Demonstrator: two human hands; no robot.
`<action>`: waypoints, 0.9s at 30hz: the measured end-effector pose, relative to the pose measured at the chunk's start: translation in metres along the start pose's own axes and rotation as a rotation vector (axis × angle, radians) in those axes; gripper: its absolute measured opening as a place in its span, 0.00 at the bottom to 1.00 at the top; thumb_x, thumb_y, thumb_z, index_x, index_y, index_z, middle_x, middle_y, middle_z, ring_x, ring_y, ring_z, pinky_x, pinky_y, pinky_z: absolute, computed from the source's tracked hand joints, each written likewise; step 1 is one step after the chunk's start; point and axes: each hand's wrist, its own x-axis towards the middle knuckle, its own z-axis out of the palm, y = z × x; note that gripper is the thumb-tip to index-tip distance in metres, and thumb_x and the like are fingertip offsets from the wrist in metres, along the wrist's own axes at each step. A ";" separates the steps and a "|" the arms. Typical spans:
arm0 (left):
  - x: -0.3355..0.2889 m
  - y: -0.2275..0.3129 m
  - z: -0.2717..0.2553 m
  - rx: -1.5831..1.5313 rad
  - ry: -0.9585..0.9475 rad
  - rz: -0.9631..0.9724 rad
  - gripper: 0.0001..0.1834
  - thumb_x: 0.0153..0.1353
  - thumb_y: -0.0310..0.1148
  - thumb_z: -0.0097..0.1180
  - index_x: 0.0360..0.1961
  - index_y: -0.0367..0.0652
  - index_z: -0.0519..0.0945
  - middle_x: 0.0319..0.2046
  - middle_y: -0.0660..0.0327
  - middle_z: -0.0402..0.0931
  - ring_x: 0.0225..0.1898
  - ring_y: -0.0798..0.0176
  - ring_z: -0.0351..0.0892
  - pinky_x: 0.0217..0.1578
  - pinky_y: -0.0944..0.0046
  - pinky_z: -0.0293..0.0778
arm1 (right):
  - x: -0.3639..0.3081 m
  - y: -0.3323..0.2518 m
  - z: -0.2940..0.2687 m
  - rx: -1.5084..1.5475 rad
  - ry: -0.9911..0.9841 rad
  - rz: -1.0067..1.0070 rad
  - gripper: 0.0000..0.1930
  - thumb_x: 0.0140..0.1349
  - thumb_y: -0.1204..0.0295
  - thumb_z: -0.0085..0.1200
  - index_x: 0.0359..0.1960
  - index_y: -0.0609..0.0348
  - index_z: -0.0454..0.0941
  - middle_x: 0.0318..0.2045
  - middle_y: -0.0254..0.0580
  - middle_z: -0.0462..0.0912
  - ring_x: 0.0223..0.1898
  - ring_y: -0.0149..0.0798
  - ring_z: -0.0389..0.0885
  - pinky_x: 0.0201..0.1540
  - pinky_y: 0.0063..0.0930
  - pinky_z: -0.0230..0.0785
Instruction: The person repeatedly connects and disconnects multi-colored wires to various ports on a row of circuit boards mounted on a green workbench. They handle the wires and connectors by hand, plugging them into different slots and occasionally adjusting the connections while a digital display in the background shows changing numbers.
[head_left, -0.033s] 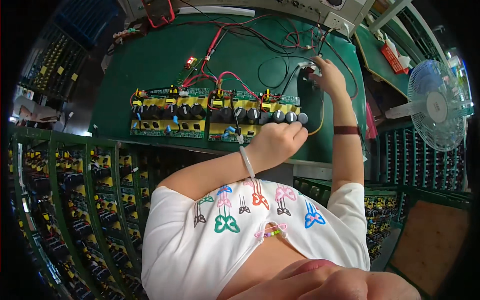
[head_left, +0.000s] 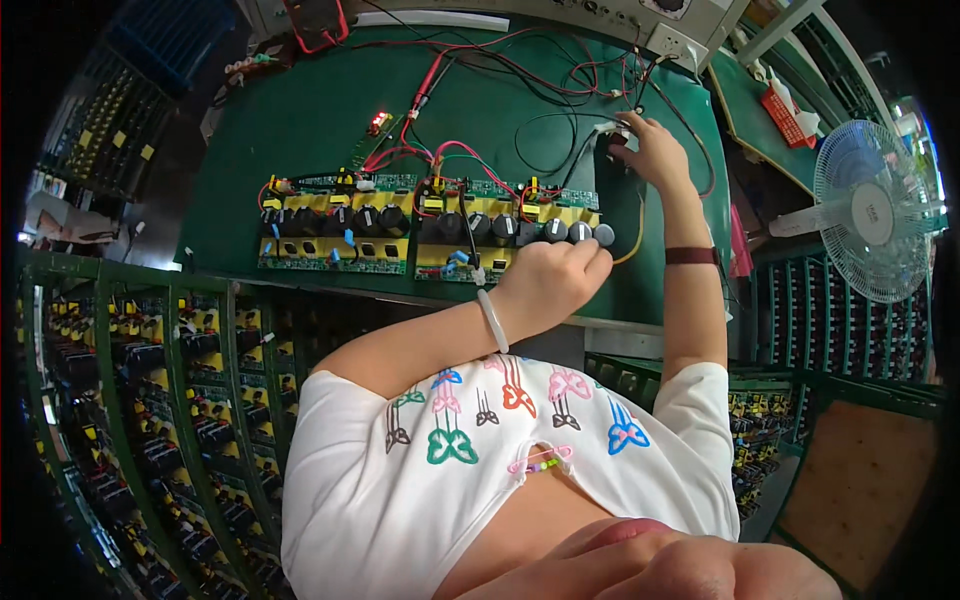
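Observation:
Two long circuit boards lie end to end on the green bench mat: a left board (head_left: pixel 337 251) and a right board (head_left: pixel 436 255). Both carry black round capacitors, yellow parts and blue components. My left hand (head_left: pixel 555 285) is closed at the near right end of the right board, fingers curled; what they pinch is hidden. A yellow wire (head_left: pixel 640 228) curves down to these fingertips. Farther back on the right, my right hand (head_left: pixel 657 155) has thumb and fingers around a small dark box (head_left: pixel 617 141) with a dark red part, partly covered by the hand.
A small board with a lit red display (head_left: pixel 379 121) stands behind the left board. Red and black test leads (head_left: pixel 428 88) cross the back of the mat (head_left: pixel 300 90). At right are a white fan (head_left: pixel 873 212) and a tissue box (head_left: pixel 790 118); racks of boards (head_left: pixel 205 375) stand near left.

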 end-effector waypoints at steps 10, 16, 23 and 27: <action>-0.006 -0.002 0.002 0.101 -0.008 -0.091 0.08 0.56 0.29 0.58 0.37 0.42 0.76 0.31 0.62 0.77 0.26 0.64 0.82 0.24 0.65 0.77 | 0.019 -0.001 0.015 -0.094 -0.150 0.069 0.18 0.67 0.54 0.56 0.54 0.45 0.77 0.44 0.47 0.85 0.49 0.52 0.83 0.46 0.47 0.76; -0.007 -0.007 -0.019 0.044 -0.043 -0.084 0.08 0.57 0.28 0.58 0.38 0.42 0.78 0.29 0.61 0.77 0.29 0.62 0.83 0.26 0.63 0.78 | -0.005 0.003 0.013 0.280 0.205 -0.110 0.21 0.62 0.68 0.62 0.55 0.56 0.70 0.44 0.54 0.82 0.45 0.56 0.83 0.46 0.45 0.76; 0.021 -0.094 -0.074 0.229 0.103 -0.224 0.07 0.64 0.31 0.57 0.42 0.45 0.82 0.33 0.57 0.83 0.34 0.52 0.85 0.33 0.56 0.81 | 0.015 0.008 -0.002 0.608 0.246 -0.037 0.14 0.61 0.78 0.57 0.48 0.61 0.74 0.39 0.50 0.82 0.39 0.52 0.83 0.45 0.38 0.75; 0.042 -0.202 -0.069 0.437 0.052 -0.326 0.10 0.67 0.34 0.56 0.47 0.48 0.84 0.36 0.57 0.83 0.37 0.47 0.84 0.40 0.51 0.81 | 0.047 -0.016 -0.005 0.357 0.414 -0.255 0.11 0.63 0.74 0.58 0.46 0.57 0.80 0.41 0.48 0.83 0.41 0.55 0.83 0.46 0.42 0.76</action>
